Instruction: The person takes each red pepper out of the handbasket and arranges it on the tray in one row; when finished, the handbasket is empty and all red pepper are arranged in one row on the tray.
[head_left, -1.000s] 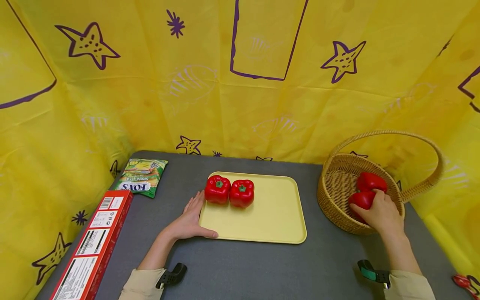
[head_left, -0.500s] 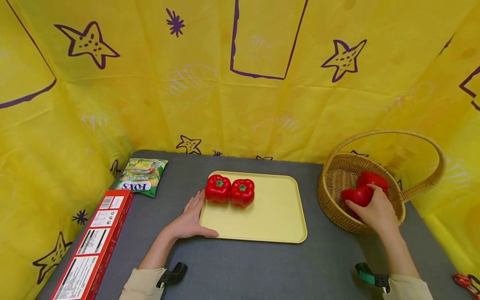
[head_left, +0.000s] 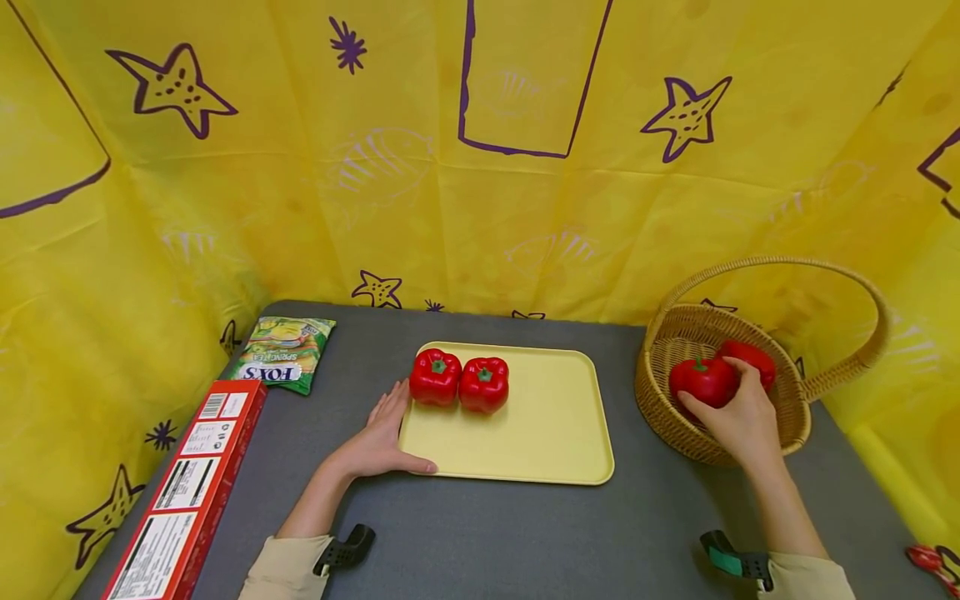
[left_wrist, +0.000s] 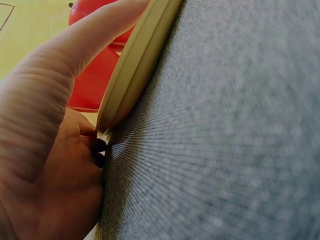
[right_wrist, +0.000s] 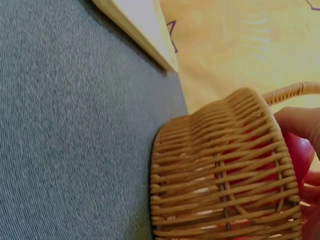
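Note:
My right hand point(head_left: 747, 423) grips a red bell pepper point(head_left: 703, 383), its green stem up, inside the wicker basket point(head_left: 658, 417). Behind it in the basket lies another red pepper point(head_left: 756, 360), partly hidden. In the right wrist view, red shows through the basket weave point(right_wrist: 215, 170) and my fingers reach over the rim. My left hand point(head_left: 378, 442) rests at the near left corner of the pale yellow tray point(head_left: 540, 433), fingers straight along its left side and thumb point(left_wrist: 85, 42) on the near rim. Two red bell peppers point(head_left: 435, 378) stand side by side on the tray's left part.
A tall arched handle point(head_left: 780, 262) rises over the basket. At the left lie a green Fox's packet point(head_left: 288, 350) and a long red box point(head_left: 183, 492). Yellow patterned cloth point(head_left: 480, 217) walls off the grey table point(head_left: 487, 542). A small red item point(head_left: 930, 562) lies at far right.
My right hand has moved left and slightly up within the basket, and the bell pepper in it has turned stem up. The left hand and the tray have stayed in place.

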